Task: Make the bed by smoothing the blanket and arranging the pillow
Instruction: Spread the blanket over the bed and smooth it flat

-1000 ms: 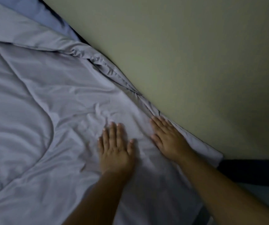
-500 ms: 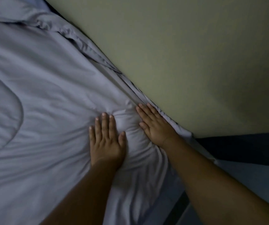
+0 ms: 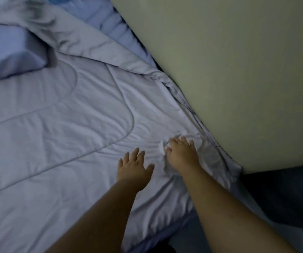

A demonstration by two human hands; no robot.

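Pale grey-lilac quilted blanket [image 3: 70, 136], soft fabric with curved stitch lines, spread over most of the bed; far edge runs along the pale green wall [image 3: 238, 70], near right corner hangs just off the mattress edge. Blue rectangular pillow [image 3: 10, 52] at upper left, resting on the blanket's upper part, beside a bunched fold.

Left hand [image 3: 133, 166]: flat, fingers spread, palm down on the blanket, gripping nothing. Right hand [image 3: 181, 154]: palm down close to the wall-side edge, fingers splayed, a small ridge of cloth bunched at the fingertips [image 3: 170, 141]; pushing rather than pinching, as far as visible. Slight motion blur, so contact pressure not readable.

Handling, judged: light, limp, padded; no stiffness, creases readily, slides easily over the sheet under a flat palm. Not fragile. Best smoothed with open palms stroking outward; for larger shifts, best taken at the hemmed edge or corner by the wall, since pinching mid-panel only raises new wrinkles.

Against half a second ago: puffed mound between the hands gone, replaced by a smaller crease at the right fingertips. Hands further apart from each other. View swung to take in pillow and blue sheet [image 3: 110, 21] along the wall.
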